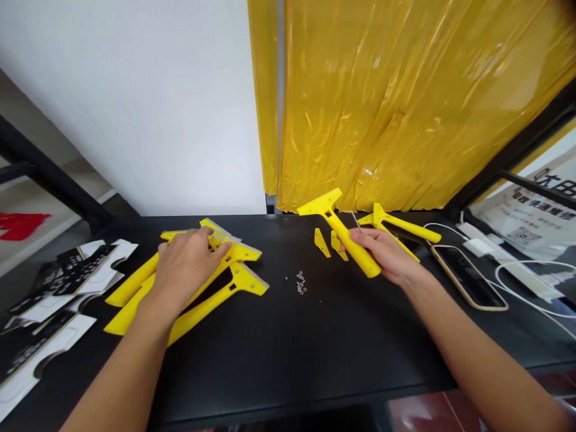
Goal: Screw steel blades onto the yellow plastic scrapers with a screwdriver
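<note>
My right hand [382, 252] is closed around the handle of a yellow scraper [344, 237], which is tilted with its wide head up and to the left. A thin metal rod [356, 221] sticks up from the same fingers; its kind is not clear. On the left, my left hand [184, 258] lies over a pile of yellow scrapers [216, 297] with metal blade edges, its fingers curled round one scraper's head, partly hidden. Two small yellow plates [321, 243] lie between the hands. Small screws and nuts [300, 283] are scattered in front of them.
More yellow scraper parts [405, 227] lie behind my right hand. A phone [470, 279], white cables and a power strip [513, 264] are at the right. Black and white cards [58, 336] are heaped at the left. Yellow plastic sheeting [405, 108] hangs behind the black table [288, 360].
</note>
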Tool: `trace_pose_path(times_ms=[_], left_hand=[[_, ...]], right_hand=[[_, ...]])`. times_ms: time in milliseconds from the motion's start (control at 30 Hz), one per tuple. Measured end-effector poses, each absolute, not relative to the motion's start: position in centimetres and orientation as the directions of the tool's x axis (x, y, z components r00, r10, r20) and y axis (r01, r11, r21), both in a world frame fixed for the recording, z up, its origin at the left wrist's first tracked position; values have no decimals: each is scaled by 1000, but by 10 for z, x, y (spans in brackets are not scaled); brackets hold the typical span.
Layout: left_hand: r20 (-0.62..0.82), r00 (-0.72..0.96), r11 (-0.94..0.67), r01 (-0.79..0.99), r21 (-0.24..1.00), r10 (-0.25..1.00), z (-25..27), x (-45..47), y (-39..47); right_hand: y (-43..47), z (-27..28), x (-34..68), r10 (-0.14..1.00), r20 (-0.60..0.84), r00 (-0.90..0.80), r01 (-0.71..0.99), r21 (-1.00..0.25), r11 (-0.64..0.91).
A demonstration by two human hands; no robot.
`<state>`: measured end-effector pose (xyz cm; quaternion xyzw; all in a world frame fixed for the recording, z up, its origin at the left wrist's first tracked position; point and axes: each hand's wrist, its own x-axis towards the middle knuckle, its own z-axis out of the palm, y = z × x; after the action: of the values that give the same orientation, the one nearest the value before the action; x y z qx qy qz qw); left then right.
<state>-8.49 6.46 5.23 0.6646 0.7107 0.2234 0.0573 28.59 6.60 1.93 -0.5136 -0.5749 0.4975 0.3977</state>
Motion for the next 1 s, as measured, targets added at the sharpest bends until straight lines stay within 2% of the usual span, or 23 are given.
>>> trace_pose_path(times_ms=[33,67,100,167,200,267,367,467,533,600,733,833,933,1000], left_hand=[[318,-100,-21,934,357,943,55,-72,58],[407,-117,-67,910,410,906,57,-58,51],[402,-115,-134,832,538,908,56,-42,44],[237,-18,-192,529,826,971,50,-11,30],[126,81,-147,373,916,989,44,2,24],[-4,207,-33,172,985,978,30,21,16],[-25,179,9,88,996,983,7,28,16],[-37,60,35,27,999,997,-8,21,27],[-73,-82,70,-43,997,994,-13,15,36],[-101,-152,89,-79,993,983,-13,10,44],[-64,-146,42,-147,988,987,2,1,51],[-80,-61,69,-161,984,995,17,-5,51],[-89,50,94,-117,989,995,29,-9,51],[-108,45,112,-108,988,993,34,-10,50]], right_hand=[[61,18,275,977,-77,-199,89,-994,-60],[55,16,263,969,-90,-231,15,-996,-89],[50,14,252,964,-108,-245,-42,-992,-121],[39,10,232,938,-168,-302,-78,-977,-200],[34,8,224,917,-181,-357,-73,-973,-220],[27,5,215,874,-159,-460,-29,-981,-193],[25,3,213,861,-63,-505,80,-996,-26],[31,2,220,915,26,-402,210,-970,119],[38,1,228,943,70,-325,317,-931,179],[45,-1,236,953,105,-283,424,-878,223],[60,-6,255,956,235,-175,617,-731,292],[70,-11,268,931,338,-134,737,-595,322],[76,-12,276,938,315,-144,808,-509,295],[78,-10,281,963,250,-103,871,-444,209]])
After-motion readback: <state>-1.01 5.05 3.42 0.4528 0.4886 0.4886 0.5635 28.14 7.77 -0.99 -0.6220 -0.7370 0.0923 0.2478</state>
